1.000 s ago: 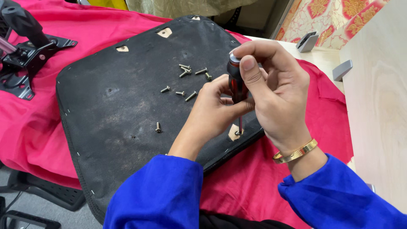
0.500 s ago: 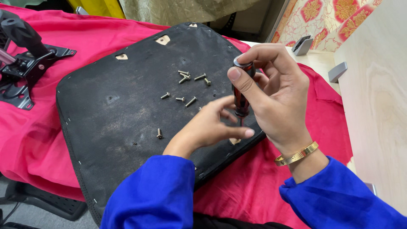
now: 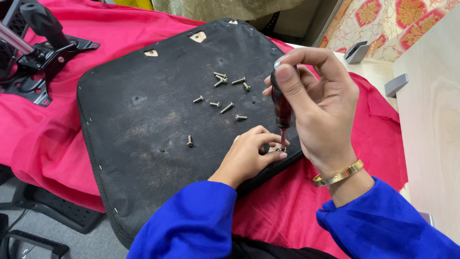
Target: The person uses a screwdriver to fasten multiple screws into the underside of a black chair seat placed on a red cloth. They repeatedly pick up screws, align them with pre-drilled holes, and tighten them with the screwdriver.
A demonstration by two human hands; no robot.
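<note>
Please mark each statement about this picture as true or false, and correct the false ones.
1. The right hand holds a screwdriver upright. True.
2. The left hand lies flat on the red cloth. False: it rests on the black seat base, its fingers by the screwdriver tip.
3. Loose screws lie on the seat base. True.
4. The right wrist is bare. False: it wears a gold bangle.
5. Both sleeves are green. False: they are blue.
</note>
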